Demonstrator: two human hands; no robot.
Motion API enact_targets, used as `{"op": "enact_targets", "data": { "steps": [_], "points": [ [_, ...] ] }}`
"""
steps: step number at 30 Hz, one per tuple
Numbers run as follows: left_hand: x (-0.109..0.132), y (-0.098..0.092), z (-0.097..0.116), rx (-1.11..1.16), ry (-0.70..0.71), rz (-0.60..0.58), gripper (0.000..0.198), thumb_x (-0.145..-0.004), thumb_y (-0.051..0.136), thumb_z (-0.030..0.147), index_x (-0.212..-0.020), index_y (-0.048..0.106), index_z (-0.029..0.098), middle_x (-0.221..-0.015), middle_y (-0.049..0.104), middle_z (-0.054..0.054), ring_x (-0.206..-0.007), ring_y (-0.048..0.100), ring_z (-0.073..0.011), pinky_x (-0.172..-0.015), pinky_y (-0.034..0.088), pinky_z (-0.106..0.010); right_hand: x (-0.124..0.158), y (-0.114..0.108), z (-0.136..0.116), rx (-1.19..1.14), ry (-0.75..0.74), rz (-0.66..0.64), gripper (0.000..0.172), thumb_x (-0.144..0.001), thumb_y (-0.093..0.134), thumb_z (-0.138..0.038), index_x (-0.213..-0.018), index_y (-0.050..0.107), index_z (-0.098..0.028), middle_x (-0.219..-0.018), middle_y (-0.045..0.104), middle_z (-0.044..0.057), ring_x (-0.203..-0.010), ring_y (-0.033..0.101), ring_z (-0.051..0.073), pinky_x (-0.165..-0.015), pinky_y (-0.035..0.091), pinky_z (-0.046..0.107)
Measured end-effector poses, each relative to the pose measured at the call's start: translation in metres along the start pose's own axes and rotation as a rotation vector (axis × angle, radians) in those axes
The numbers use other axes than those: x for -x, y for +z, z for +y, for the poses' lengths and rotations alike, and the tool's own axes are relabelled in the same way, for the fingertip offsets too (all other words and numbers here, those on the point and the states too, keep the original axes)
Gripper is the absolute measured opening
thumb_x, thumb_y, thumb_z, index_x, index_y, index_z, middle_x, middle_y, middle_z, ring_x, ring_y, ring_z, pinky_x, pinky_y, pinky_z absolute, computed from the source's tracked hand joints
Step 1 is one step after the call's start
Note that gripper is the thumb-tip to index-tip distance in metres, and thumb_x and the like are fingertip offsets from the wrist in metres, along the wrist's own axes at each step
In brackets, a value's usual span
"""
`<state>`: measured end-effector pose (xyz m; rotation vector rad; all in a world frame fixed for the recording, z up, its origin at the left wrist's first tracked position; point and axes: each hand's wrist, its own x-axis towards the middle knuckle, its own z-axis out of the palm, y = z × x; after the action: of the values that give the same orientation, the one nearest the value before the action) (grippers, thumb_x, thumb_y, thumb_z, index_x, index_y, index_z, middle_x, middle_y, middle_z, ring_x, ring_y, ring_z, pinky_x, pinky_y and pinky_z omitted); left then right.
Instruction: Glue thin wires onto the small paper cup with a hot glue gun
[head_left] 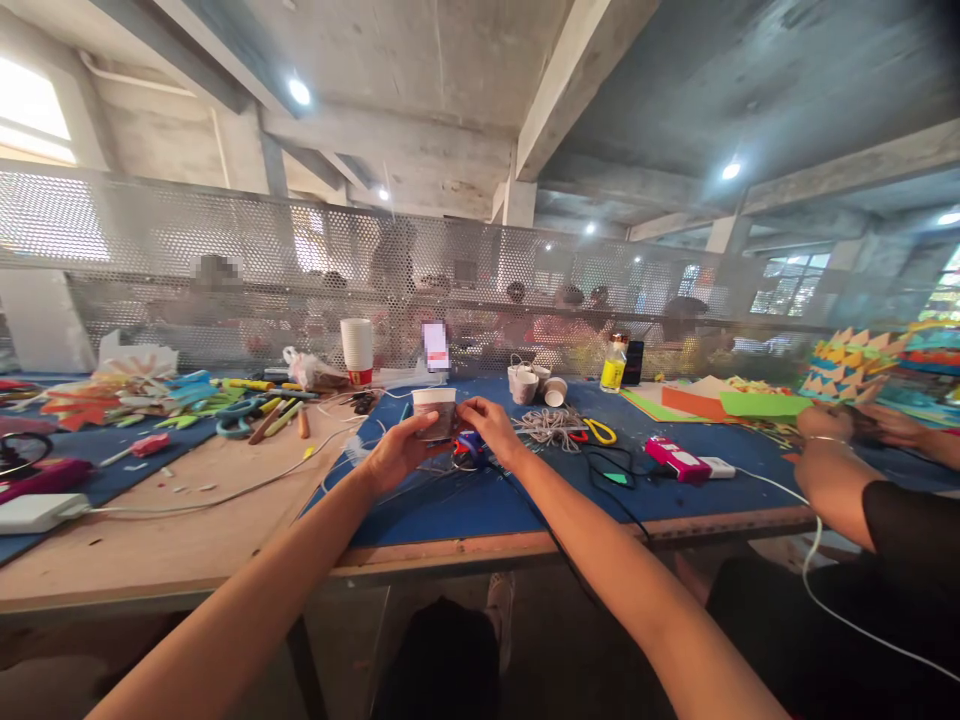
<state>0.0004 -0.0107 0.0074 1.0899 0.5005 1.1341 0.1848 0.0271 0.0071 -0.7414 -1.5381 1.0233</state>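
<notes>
A paper cup (435,411) with a white rim and brown body stands on the blue mat (525,500), held between both my hands. My left hand (397,450) wraps its left side with fingers curled. My right hand (487,425) grips its right side near the rim. Just under my right hand lies a blue and red tool (469,447) with a black cable running toward me. A bundle of grey cord (551,426) lies to the right of my right hand.
Yellow-handled scissors (598,431), a pink and white device (679,458), small paper cups (534,385), a yellow bottle (613,368) and a cup stack (357,350) are on the table. Paper crafts and pens lie left. Another person's hands (832,430) work at right. A mesh screen stands behind.
</notes>
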Motion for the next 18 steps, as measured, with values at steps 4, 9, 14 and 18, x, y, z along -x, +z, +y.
{"op": "enact_targets", "data": {
  "steps": [4,9,14,18],
  "points": [
    [0.000,0.001,0.002,-0.024,0.051,0.063,0.036,-0.087,0.070,0.029,-0.119,0.075,0.016,-0.119,0.077,-0.012,-0.115,0.068,-0.0304,-0.097,0.053,-0.042,0.002,0.003,0.000,0.106,-0.065,0.002,0.034,-0.080,0.071,-0.052,-0.089,0.065,-0.019,-0.087,0.069,0.001,-0.084,0.065,0.017,-0.083,0.050,0.029],
    [-0.002,0.000,0.002,-0.111,0.108,0.119,0.035,-0.081,0.078,0.032,-0.112,0.076,0.014,-0.114,0.077,-0.013,-0.111,0.068,-0.0288,-0.093,0.052,-0.037,0.005,0.006,0.003,0.172,-0.088,-0.005,0.039,-0.079,0.074,-0.053,-0.097,0.062,-0.020,-0.094,0.071,0.003,-0.087,0.067,0.017,-0.083,0.052,0.030],
    [-0.005,-0.001,0.001,-0.101,0.161,0.149,0.041,-0.080,0.079,0.031,-0.117,0.073,0.017,-0.122,0.074,-0.012,-0.108,0.068,-0.0265,-0.093,0.053,-0.039,0.010,0.007,-0.003,0.277,-0.128,0.069,0.037,-0.080,0.074,-0.050,-0.098,0.060,-0.021,-0.089,0.072,0.002,-0.082,0.069,0.018,-0.078,0.054,0.030],
    [-0.006,-0.002,-0.001,-0.103,0.160,0.081,0.039,-0.082,0.077,0.033,-0.117,0.073,0.017,-0.124,0.073,-0.013,-0.112,0.067,-0.0296,-0.096,0.054,-0.044,0.014,0.009,-0.008,0.365,-0.173,0.119,0.034,-0.081,0.074,-0.048,-0.095,0.060,-0.021,-0.087,0.071,0.002,-0.080,0.068,0.018,-0.076,0.055,0.031]
  ]
}}
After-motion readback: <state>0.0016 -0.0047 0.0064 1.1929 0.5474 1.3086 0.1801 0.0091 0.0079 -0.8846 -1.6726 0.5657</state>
